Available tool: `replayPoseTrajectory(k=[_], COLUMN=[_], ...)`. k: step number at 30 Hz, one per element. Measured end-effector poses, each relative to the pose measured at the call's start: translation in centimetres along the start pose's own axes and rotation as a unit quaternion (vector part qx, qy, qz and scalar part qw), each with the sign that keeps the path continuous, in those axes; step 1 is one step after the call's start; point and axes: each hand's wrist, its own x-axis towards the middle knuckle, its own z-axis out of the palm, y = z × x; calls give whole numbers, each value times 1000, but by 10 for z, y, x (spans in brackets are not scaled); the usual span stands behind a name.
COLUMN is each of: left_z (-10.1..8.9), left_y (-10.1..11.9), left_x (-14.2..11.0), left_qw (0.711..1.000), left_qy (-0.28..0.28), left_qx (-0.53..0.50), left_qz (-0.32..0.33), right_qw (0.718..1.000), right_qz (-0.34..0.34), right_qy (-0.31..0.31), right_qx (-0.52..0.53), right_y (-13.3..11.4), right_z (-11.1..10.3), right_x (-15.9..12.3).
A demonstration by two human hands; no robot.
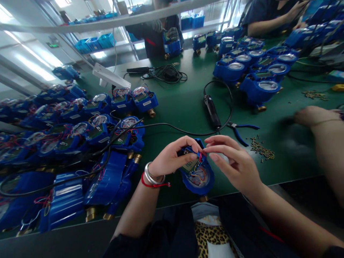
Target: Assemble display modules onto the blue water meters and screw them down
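A blue water meter (198, 176) with an open top, green circuit board and red dial face rests at the near edge of the green table (185, 107). My left hand (172, 157), wearing silver bangles and a red string, grips the meter's upper left side, fingers curled. My right hand (236, 163) reaches in from the right, fingertips pinched on the red and blue wires (200, 156) at the meter's top.
Several blue meters (80, 143) crowd the left side, more stand at the back right (252, 71). An electric screwdriver (212, 111) with a black cable, blue-handled pliers (242, 130) and a pile of small screws (262, 148) lie ahead. Another person's arm (325, 132) enters from the right; others work across the table.
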Motion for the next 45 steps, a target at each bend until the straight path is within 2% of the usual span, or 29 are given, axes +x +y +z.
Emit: replayPoseTrajectory(k=[4,15,19,23,26,29,36,42,45], left_z=[0,1,1,2,2,2,1,-2,-4], left_y=[2,7,9,10,13,16,20,21,23], left_x=[0,-2,-3,-4,-4,-5,-9,-1,6], left_qw=[1000,997,993,992,991,990,987,982,977], left_qy=[-8,-5,-7,-6,-11,-19,-24,-32,-46], left_qx=[0,75,109,123,130,136,160,186,205], left_qz=[2,-19,-34,-32,-32,-33,-16,30,29], right_qw=[999,996,995,985,949,917,902,925,926], right_qz=[32,11,27,106,206,258,273,261,264], right_qy=[-25,-68,-88,-136,-200,-237,-225,-171,-169], right_qx=[-34,-52,-50,18,134,190,247,218,212], right_y=[-5,-13,-16,-16,-15,-13,-12,-15,-13], right_z=[-8,-6,-7,-6,-6,-6,-4,-3,-4], right_x=[7,7,10,17,23,26,24,22,20])
